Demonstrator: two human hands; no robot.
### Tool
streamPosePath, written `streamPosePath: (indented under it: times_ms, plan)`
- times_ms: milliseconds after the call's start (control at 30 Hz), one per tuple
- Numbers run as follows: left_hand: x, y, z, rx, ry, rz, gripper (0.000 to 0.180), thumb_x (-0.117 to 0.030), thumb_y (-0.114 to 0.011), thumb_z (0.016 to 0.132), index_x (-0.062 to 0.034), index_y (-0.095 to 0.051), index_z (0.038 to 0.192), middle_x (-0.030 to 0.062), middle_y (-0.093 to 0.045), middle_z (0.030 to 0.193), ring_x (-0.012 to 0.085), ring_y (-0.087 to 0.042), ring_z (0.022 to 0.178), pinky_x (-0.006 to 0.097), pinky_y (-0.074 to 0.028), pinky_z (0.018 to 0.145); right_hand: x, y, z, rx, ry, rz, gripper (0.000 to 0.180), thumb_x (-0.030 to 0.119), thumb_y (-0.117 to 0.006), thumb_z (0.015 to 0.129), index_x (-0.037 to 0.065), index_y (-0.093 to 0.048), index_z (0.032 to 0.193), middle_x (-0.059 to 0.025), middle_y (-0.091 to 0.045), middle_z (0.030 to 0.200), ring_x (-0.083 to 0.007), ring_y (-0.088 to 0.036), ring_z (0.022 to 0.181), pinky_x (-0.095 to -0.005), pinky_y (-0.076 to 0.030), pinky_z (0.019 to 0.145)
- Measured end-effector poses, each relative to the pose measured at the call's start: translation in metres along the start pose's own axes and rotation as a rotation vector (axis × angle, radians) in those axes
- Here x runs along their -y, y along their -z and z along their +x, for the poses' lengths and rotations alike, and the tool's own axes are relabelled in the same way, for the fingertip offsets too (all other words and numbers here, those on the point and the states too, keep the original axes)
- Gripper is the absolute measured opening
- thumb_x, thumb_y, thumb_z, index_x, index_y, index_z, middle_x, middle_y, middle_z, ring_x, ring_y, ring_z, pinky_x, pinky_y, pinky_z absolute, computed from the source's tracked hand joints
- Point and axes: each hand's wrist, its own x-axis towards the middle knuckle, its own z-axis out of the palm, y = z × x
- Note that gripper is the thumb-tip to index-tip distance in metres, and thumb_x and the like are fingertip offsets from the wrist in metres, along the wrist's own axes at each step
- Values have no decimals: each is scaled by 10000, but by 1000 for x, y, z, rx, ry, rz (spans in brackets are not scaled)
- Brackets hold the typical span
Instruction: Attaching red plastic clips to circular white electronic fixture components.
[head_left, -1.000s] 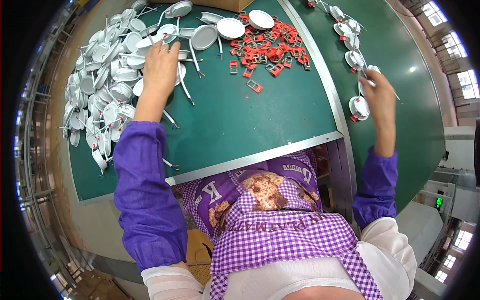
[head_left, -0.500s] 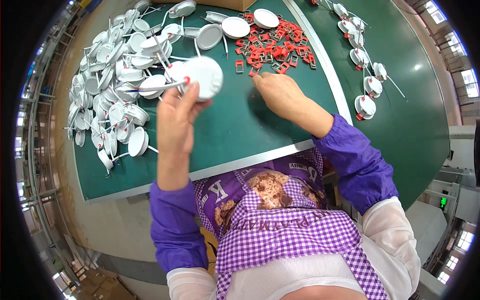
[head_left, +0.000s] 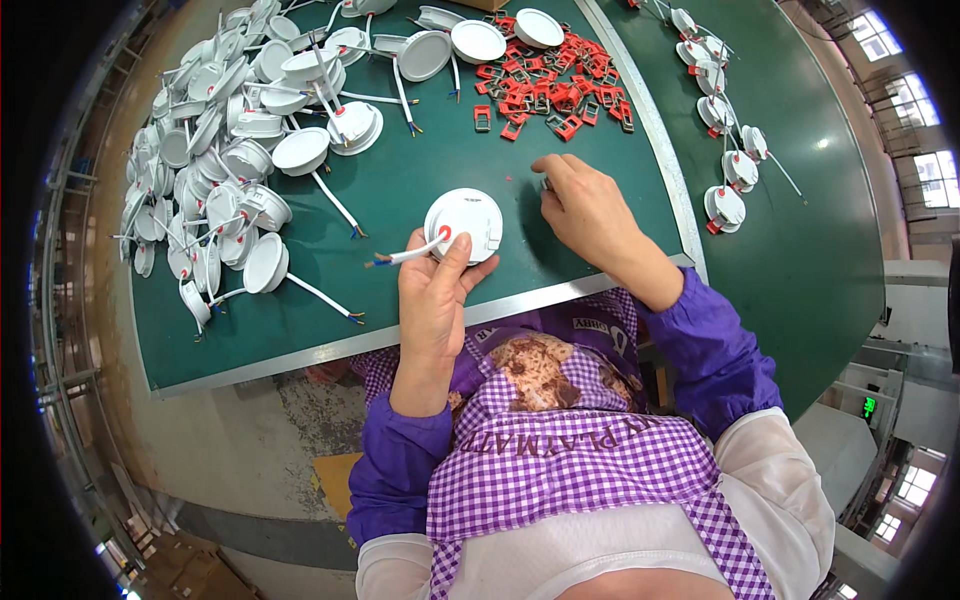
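Observation:
My left hand (head_left: pixel 432 315) grips a white round downlight (head_left: pixel 463 218) by its edge, thumb on top. A short white cable (head_left: pixel 408 255) with bare-ended wires sticks out to the left from a red grommet on the lamp's back. To the right, my right hand (head_left: pixel 590 212) hovers above the green table with its fingers curled. A small greyish bit shows at its fingertips, but the fingers hide most of it. Beyond this hand lies a pile of red clips (head_left: pixel 545 90) with metal parts.
A large heap of white downlights (head_left: pixel 225 130) with cables covers the table's left side. A pale strip (head_left: pixel 660 150) divides the green table (head_left: pixel 340 300) from another green surface, where a row of downlights with red clips (head_left: pixel 725 208) lies. A cardboard box (head_left: pixel 482 4) stands at the far edge.
My left hand has come away from the heap, nearer and to the right, carrying the downlight. My right hand has drawn back from the red clips toward me.

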Motion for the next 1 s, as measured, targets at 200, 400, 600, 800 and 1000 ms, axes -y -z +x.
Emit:
streamPosePath:
  times_ms: [200,400,600,800,1000]
  plan:
    - [11,-5,-3,-5,-74,176,282,-122,-637,944,-15,-509,1171,115,-632,1129,188,-654,1001,342,-580,839,19,19,-13,-121,-117,462,160,31,-660,834,-16,-663,988,-158,-665,862,-291,-670,735,-365,-535,664]
    - [18,-10,-4,-43,-146,228,266,-127,-651,938,-8,-527,1141,101,-644,1091,175,-659,973,330,-582,820,20,8,-19,-224,-159,637,121,39,-686,845,-12,-654,950,-151,-674,829,-230,-676,693,-327,-518,613]
    - [22,-12,-2,-20,-202,247,267,-109,-652,938,-2,-526,1148,97,-640,1086,158,-649,965,323,-578,822,34,6,-17,-252,-39,493,129,19,-672,833,7,-643,958,-134,-661,848,-298,-661,711,-356,-519,608]
    - [24,-12,-1,-25,-320,323,275,-69,-649,938,34,-505,1148,66,-603,1031,90,-591,913,232,-506,781,44,10,-25,-188,72,353,215,-49,-613,793,21,-645,993,-126,-650,871,-320,-664,770,-389,-540,634]
    - [18,-13,-4,-7,-328,473,295,-9,-620,937,31,-509,1207,70,-593,1103,112,-581,1019,255,-483,891,42,9,-25,-160,93,307,247,-50,-598,784,18,-635,1018,-129,-651,861,-326,-663,757,-396,-542,637]
